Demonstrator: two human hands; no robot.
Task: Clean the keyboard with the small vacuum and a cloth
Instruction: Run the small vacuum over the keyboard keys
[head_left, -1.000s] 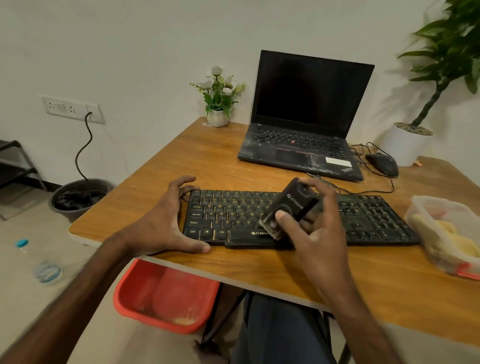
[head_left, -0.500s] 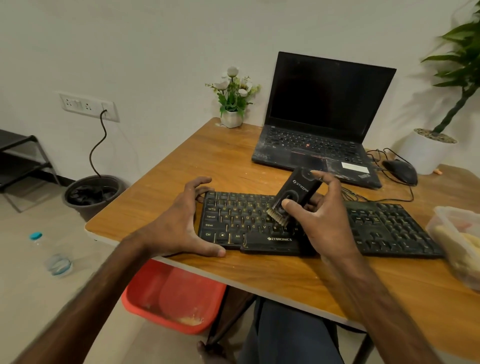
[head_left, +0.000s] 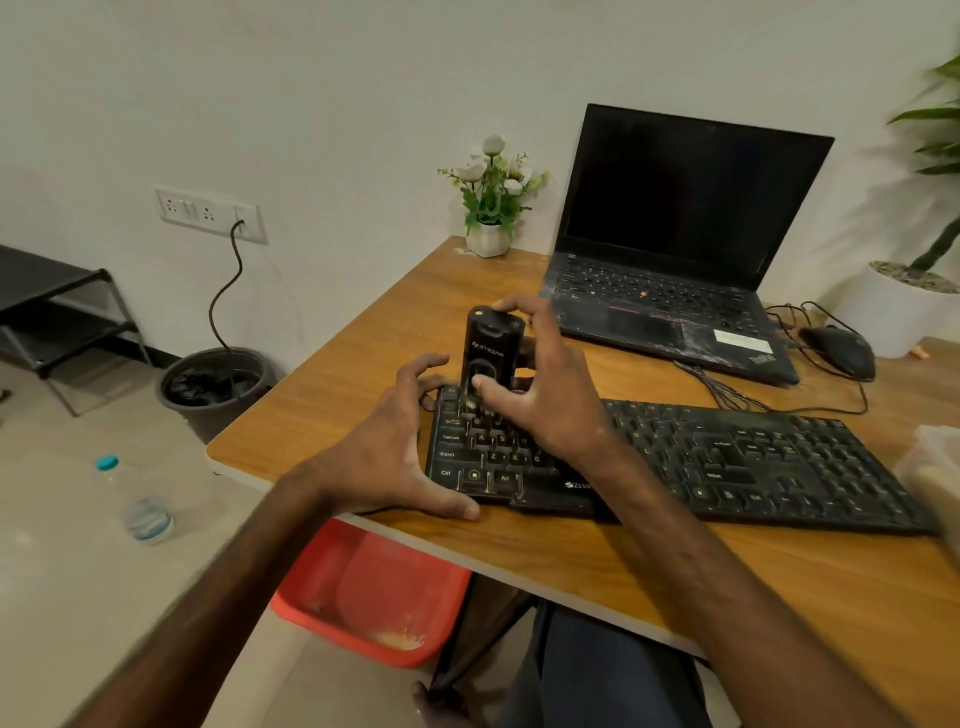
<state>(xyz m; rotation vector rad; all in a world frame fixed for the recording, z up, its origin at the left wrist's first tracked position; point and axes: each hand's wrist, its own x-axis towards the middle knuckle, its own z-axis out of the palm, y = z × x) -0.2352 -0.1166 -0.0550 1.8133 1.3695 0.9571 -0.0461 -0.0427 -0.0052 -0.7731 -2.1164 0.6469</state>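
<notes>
The keyboard (head_left: 727, 462) lies on the wooden table (head_left: 363, 338), close to the edge at 6 o'clock. It runs from the middle of the view out to 3 o'clock.

The small vacuum (head_left: 491, 348) stands almost straight up on the keys at the keyboard's 10 o'clock corner, nose down. The right hand (head_left: 550, 410) pinches it, with fingertips on its top and the thumb low on its front. The left hand (head_left: 384, 457) is spread wide and clamps the keyboard's 9 o'clock end. Its thumb is on the near edge and its fingers curl over the far corner.

No cloth can be seen. A laptop (head_left: 675, 234) sits at 1 o'clock and a mouse (head_left: 839, 351) at 2 o'clock.

Things could go wrong from here. The vacuum is tall and held only by fingertips, so it could tip or slip out. A hard push could pop a key off. If the left hand lets go, the keyboard could slide toward 6 o'clock and drop off the table.
</notes>
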